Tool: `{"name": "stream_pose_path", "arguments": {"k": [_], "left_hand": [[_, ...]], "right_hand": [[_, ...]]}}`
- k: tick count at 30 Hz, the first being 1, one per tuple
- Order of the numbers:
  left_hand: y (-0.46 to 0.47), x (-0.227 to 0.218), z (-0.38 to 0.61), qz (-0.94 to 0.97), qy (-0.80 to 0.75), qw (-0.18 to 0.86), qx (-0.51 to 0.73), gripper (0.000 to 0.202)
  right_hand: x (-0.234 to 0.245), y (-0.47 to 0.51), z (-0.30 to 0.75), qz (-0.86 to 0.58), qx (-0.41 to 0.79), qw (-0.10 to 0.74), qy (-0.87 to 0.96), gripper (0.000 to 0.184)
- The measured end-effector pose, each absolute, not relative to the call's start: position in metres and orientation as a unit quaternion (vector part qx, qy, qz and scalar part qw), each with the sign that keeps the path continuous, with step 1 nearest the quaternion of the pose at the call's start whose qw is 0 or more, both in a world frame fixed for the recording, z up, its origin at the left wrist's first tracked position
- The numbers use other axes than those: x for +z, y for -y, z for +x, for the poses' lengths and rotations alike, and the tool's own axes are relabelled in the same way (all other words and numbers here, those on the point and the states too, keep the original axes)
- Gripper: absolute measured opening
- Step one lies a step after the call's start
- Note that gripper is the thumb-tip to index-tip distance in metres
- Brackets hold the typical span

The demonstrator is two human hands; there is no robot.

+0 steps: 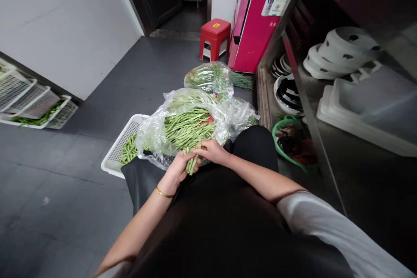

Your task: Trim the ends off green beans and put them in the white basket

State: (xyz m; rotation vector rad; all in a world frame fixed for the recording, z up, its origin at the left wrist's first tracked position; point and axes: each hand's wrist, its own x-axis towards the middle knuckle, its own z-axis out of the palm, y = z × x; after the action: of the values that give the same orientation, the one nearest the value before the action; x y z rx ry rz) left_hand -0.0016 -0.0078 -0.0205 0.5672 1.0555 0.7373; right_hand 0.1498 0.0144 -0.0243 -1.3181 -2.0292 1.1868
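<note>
The person's left hand (178, 167) is curled around a bunch of green beans (191, 165) at the near edge of the open plastic bag (150, 132), while the right hand (212, 151) pinches near the bunch's upper end. The beans look light and firm — likely to snap if bent — and seem best gripped loosely around the middle.

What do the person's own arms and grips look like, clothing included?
The left grip is ungloved, with a thin gold-coloured bracelet at the wrist. The right grip is ungloved, no bracelet visible. The right sleeve is pale greyish white, ending near the elbow; only a pale edge of the left sleeve shows.
</note>
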Motion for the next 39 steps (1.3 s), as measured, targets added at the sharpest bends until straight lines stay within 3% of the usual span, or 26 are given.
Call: {"name": "stream_pose_path", "arguments": {"k": [2,4,9,12,15,19,22,24,27,30,32,34,36,39], "left_hand": [[0.01,-0.02,0.004,0.284,-0.506,0.734,0.353,0.026],[0.013,-0.022,0.007,0.31,-0.529,0.692,0.382,0.027],[0.018,-0.021,-0.009,0.464,-0.504,0.608,0.401,0.027],[0.017,-0.017,-0.015,0.428,-0.474,0.633,0.438,0.03],[0.016,-0.014,-0.009,0.384,-0.468,0.66,0.444,0.034],[0.014,-0.009,-0.003,0.432,-0.521,0.63,0.38,0.032],[0.013,-0.008,-0.008,0.484,-0.545,0.6,0.328,0.031],[0.013,-0.008,-0.011,0.535,-0.532,0.586,0.295,0.025],[0.017,-0.006,-0.013,0.56,-0.506,0.607,0.248,0.024],[0.022,-0.003,-0.015,0.536,-0.465,0.664,0.234,0.024],[0.023,-0.005,-0.017,0.503,-0.418,0.708,0.267,0.023],[0.021,-0.01,-0.019,0.411,-0.364,0.766,0.335,0.024],[0.018,-0.017,-0.022,0.286,-0.322,0.812,0.394,0.024],[0.014,-0.026,-0.025,0.195,-0.324,0.833,0.405,0.019]], "right_hand": [[-0.027,-0.017,0.147,-0.483,0.31,0.193,0.796,0.029],[-0.022,-0.016,0.146,-0.485,0.298,0.178,0.803,0.027],[-0.012,-0.007,0.162,-0.404,0.609,0.181,0.659,0.042],[-0.018,0.003,0.169,-0.291,0.78,0.185,0.523,0.045],[-0.026,0.007,0.162,-0.269,0.816,0.165,0.485,0.046],[-0.018,-0.001,0.158,-0.334,0.663,0.081,0.665,0.04],[-0.003,-0.013,0.167,-0.426,0.408,0.128,0.798,0.031],[0.004,-0.018,0.172,-0.407,0.316,0.157,0.842,0.025],[0.007,-0.016,0.173,-0.308,0.361,0.149,0.868,0.025],[0.005,-0.008,0.172,-0.264,0.561,0.123,0.775,0.036],[0.005,-0.009,0.175,-0.214,0.68,0.039,0.701,0.044],[0.005,-0.02,0.18,-0.198,0.684,-0.084,0.698,0.046],[0.003,-0.04,0.181,-0.293,0.534,-0.158,0.777,0.041],[-0.007,-0.076,0.165,-0.456,0.195,-0.099,0.863,0.031]]}}
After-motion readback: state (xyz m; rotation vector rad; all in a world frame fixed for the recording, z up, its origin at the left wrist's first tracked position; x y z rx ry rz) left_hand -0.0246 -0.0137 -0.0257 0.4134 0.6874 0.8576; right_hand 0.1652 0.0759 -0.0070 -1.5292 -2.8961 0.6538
